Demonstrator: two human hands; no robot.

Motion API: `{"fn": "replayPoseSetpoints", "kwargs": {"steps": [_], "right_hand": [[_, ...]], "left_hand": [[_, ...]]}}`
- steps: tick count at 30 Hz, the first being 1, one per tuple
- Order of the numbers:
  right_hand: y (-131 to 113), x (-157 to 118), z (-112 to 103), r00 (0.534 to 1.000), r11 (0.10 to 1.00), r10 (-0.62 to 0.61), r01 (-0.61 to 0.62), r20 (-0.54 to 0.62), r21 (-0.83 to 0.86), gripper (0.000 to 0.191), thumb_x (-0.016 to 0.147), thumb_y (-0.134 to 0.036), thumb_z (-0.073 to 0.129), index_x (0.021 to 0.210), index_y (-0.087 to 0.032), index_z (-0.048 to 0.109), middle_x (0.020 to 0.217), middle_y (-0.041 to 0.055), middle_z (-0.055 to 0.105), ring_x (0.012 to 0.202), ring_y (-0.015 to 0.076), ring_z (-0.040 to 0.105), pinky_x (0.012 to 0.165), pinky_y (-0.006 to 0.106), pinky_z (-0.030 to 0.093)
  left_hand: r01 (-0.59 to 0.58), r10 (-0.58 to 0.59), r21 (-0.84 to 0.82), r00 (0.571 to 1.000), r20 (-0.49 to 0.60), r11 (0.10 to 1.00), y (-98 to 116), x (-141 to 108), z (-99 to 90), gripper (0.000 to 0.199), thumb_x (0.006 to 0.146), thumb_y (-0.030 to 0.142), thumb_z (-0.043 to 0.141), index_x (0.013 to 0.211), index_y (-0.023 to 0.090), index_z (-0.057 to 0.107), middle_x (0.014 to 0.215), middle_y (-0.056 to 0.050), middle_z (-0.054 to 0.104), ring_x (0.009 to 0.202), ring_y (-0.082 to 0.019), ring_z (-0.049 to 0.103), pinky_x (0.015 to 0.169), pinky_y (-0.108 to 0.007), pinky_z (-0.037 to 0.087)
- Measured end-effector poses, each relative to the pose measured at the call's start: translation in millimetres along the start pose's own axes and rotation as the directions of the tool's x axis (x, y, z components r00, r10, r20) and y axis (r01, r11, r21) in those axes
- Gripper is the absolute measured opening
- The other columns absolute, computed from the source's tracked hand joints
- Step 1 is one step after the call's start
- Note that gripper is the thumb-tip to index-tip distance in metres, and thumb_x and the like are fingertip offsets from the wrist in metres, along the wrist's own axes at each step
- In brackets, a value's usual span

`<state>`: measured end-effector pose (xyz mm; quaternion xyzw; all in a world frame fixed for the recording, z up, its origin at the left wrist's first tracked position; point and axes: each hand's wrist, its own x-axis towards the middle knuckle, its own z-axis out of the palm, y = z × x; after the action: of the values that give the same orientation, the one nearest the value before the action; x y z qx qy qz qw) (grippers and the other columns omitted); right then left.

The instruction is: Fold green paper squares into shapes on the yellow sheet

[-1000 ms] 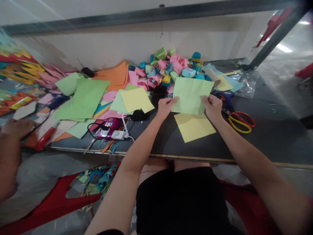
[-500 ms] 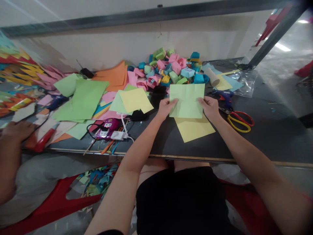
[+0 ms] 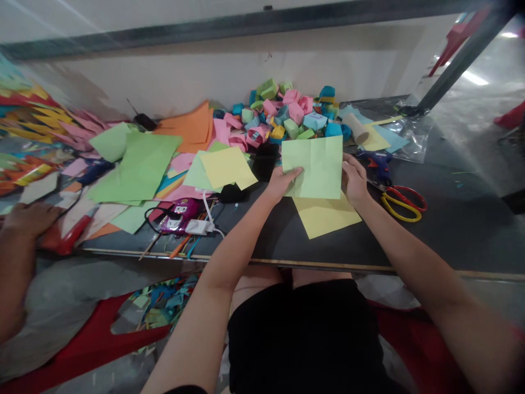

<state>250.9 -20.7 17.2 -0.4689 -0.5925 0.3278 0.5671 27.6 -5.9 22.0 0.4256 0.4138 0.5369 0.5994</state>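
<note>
A light green sheet of paper (image 3: 314,164) with faint fold creases is held up over the table in front of me. My left hand (image 3: 283,181) pinches its left edge, thumb flat on the face and fingers behind. At the right edge my right hand (image 3: 355,178) has its fingers curled against the paper; its thumb no longer lies across the front, and part of its grip is hidden. Beneath, a yellow sheet of paper (image 3: 328,218) lies on the dark table, partly covered by the green one.
Scissors (image 3: 404,203) with red and yellow handles and a blue glue gun (image 3: 378,164) lie right. Folded paper pieces (image 3: 287,112) heap at the back. Left are green sheets (image 3: 137,164), a purple power strip (image 3: 180,216) and another person's hand (image 3: 30,219).
My left thumb has slid slightly further onto the green sheet. My right thumb has come off its face, and that hand has moved a little right to the edge.
</note>
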Motion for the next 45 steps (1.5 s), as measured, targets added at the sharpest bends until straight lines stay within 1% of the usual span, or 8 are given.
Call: {"fn": "replayPoseSetpoints", "kwargs": {"steps": [4, 8, 12, 18, 28, 36, 39, 45], "right_hand": [[3.3, 4.7, -12.7, 0.960, 0.919, -0.279, 0.265, -0.007, -0.292, 0.064, 0.100, -0.061, 0.048, 0.157, -0.032, 0.043, 0.149, 0.0127, 0.060, 0.111, 0.0265, 0.069, 0.075, 0.038, 0.060], [-4.5, 4.5, -23.1, 0.881, 0.727, -0.450, 0.458, 0.149, -0.511, 0.059, 0.103, -0.050, 0.051, 0.158, -0.032, 0.045, 0.159, 0.0122, 0.053, 0.131, 0.0310, 0.061, 0.099, 0.046, 0.055], [-16.0, -1.9, -22.8, 0.821, 0.508, -0.419, 0.567, 0.389, -0.648, 0.041, 0.104, -0.035, 0.051, 0.143, -0.039, 0.064, 0.156, 0.0015, 0.060, 0.145, 0.0319, 0.050, 0.117, 0.054, 0.039], [-20.2, -2.2, -24.3, 0.768, 0.432, -0.390, 0.640, 0.509, -0.635, 0.029, 0.104, -0.036, 0.054, 0.113, -0.037, 0.082, 0.149, -0.0009, 0.065, 0.141, 0.0314, 0.051, 0.116, 0.052, 0.034], [-27.2, 1.2, -26.6, 0.781, 0.559, -0.387, 0.621, 0.490, -0.549, 0.035, 0.100, -0.055, 0.056, 0.100, -0.034, 0.085, 0.145, 0.0030, 0.069, 0.139, 0.0344, 0.053, 0.116, 0.058, 0.033], [-14.0, 8.9, -26.4, 0.714, 0.678, -0.437, 0.661, 0.547, -0.321, 0.027, 0.096, -0.041, 0.061, 0.083, -0.027, 0.082, 0.133, 0.0091, 0.075, 0.120, 0.0308, 0.069, 0.103, 0.052, 0.052], [-14.0, 7.9, -25.9, 0.705, 0.737, -0.332, 0.608, 0.626, -0.294, 0.024, 0.085, -0.021, 0.063, 0.092, -0.029, 0.085, 0.139, 0.0047, 0.073, 0.124, 0.0301, 0.067, 0.107, 0.052, 0.052], [-21.4, 4.2, -25.5, 0.559, 0.842, 0.038, 0.428, 0.828, -0.328, 0.061, 0.068, -0.008, 0.057, 0.116, -0.036, 0.083, 0.127, -0.0024, 0.078, 0.121, 0.0256, 0.071, 0.109, 0.041, 0.054]], "left_hand": [[0.003, -0.003, 0.016, 1.000, -0.016, 1.000, -0.9, 3.4, -2.5, 0.031, 0.068, 0.032, 0.094, 0.086, 0.013, 0.077, 0.092, -0.010, 0.081, 0.082, -0.023, 0.076, 0.082, -0.039, 0.062], [0.016, -0.015, 0.017, 1.000, -0.022, 1.000, -2.1, 5.7, -3.1, 0.025, 0.070, 0.027, 0.092, 0.084, 0.014, 0.077, 0.091, -0.010, 0.081, 0.081, -0.022, 0.075, 0.081, -0.039, 0.062], [0.034, -0.036, 0.057, 0.999, 0.038, 0.998, -3.7, 5.0, -3.3, 0.026, 0.070, 0.030, 0.092, 0.085, 0.015, 0.078, 0.088, -0.009, 0.081, 0.076, -0.021, 0.074, 0.075, -0.035, 0.062], [-0.156, 0.042, 0.392, 0.958, 0.284, 0.906, -6.2, 4.4, -8.9, 0.027, 0.072, 0.039, 0.088, 0.081, 0.016, 0.078, 0.078, -0.006, 0.078, 0.069, -0.020, 0.072, 0.065, -0.029, 0.058], [-0.102, -0.029, 0.507, 0.969, 0.245, 0.856, 5.0, 2.2, -8.6, 0.022, 0.074, 0.034, 0.084, 0.078, 0.015, 0.074, 0.079, -0.007, 0.075, 0.070, -0.019, 0.066, 0.066, -0.030, 0.050], [-0.178, -0.109, 0.827, 0.955, 0.275, 0.533, 22.2, 1.5, -7.2, 0.035, 0.075, 0.046, 0.084, 0.084, 0.014, 0.072, 0.084, -0.006, 0.071, 0.084, -0.023, 0.067, 0.077, -0.033, 0.051], [-0.259, -0.090, 0.821, 0.932, 0.350, 0.508, 22.0, 3.6, -12.0, 0.049, 0.074, 0.047, 0.085, 0.108, 0.015, 0.073, 0.107, -0.010, 0.076, 0.100, -0.028, 0.070, 0.088, -0.037, 0.054], [-0.391, -0.041, 0.855, 0.903, 0.429, 0.341, 13.9, 7.3, -20.5, 0.088, 0.072, 0.053, 0.087, 0.145, 0.014, 0.058, 0.143, -0.019, 0.066, 0.128, -0.039, 0.065, 0.107, -0.048, 0.051]]}}
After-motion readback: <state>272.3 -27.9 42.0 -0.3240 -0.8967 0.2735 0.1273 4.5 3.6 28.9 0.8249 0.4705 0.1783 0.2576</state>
